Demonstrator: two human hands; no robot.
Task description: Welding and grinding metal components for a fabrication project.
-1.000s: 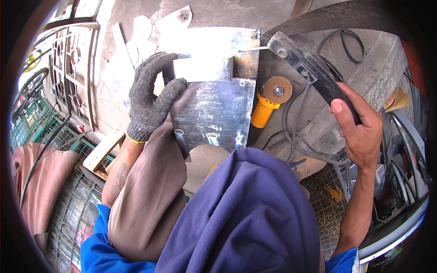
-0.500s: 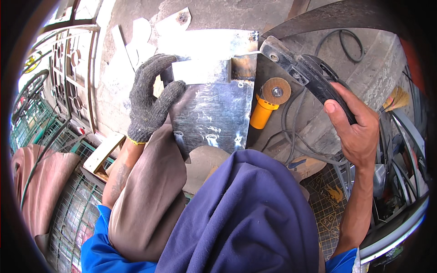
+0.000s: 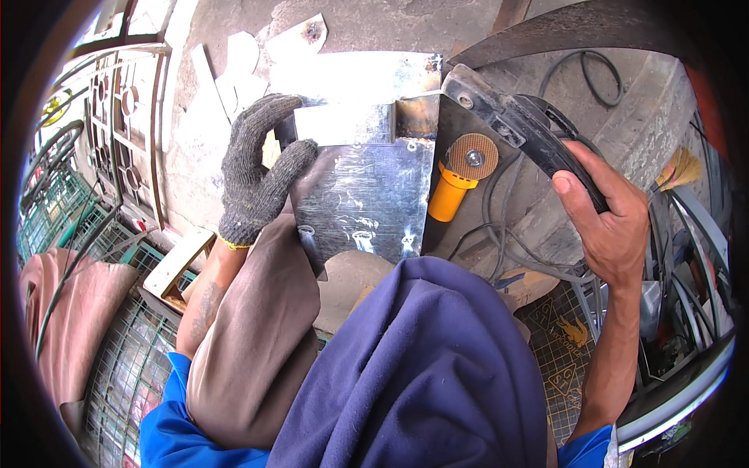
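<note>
My right hand (image 3: 608, 210), bare, is wrapped round the black handle of a welding electrode holder (image 3: 523, 129). From its jaw a thin pale welding electrode (image 3: 425, 94) reaches left to the upper part of a metal workpiece (image 3: 363, 195). That workpiece is a scratched, shiny steel sheet with a smaller raised metal piece (image 3: 343, 123) across it. A brownish scorched patch (image 3: 417, 117) lies beside the raised piece. My left hand (image 3: 261, 171), in a dark grey knitted glove, grips the raised piece at its left end between thumb and fingers.
A yellow angle grinder (image 3: 452, 191) with a brown disc stands right of the workpiece. Black cables (image 3: 499, 210) curl behind it. White offcuts (image 3: 296, 39) lie at the far left. A metal grille (image 3: 125, 125) and green wire crates (image 3: 117, 390) are left; metal strips (image 3: 694, 265) right.
The electrode holder and my right hand have shifted very slightly left, with the electrode's tip still by the raised piece. My left hand keeps its place.
</note>
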